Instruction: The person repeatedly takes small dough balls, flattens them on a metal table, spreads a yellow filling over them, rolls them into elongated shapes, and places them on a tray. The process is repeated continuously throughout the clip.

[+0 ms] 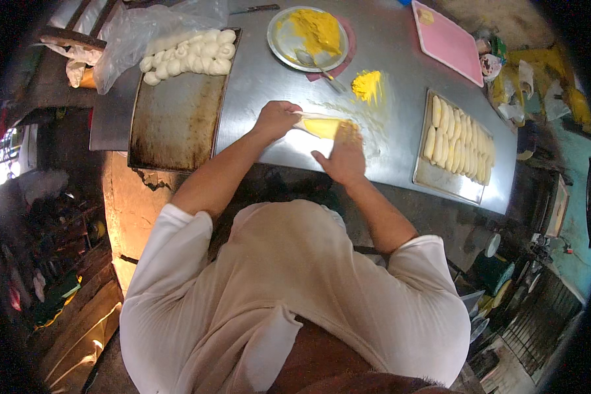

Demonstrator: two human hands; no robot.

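Note:
A flattened piece of dough [320, 127], coated with yellow filling, lies on the metal table in front of me. My left hand [277, 119] pinches its left end between thumb and fingers. Flat over the right end rests my right hand [345, 152], its fingers smeared with yellow and its thumb spread out to the left. Just beyond them a small heap of yellow filling [366, 86] sits on the tabletop. Farther back stands a round metal plate [281, 43] with a larger mass of yellow filling [317, 30] and a spoon [305, 58] in it.
On the left, a stained baking tray [177, 115] bears several dough balls [192, 56] at its far end, beside a clear plastic bag [123, 54]. Rolled dough pieces [455, 140] fill much of another tray [423, 172] at right. A pink tray [448, 44] lies behind. The steel table [246, 93] has a near edge.

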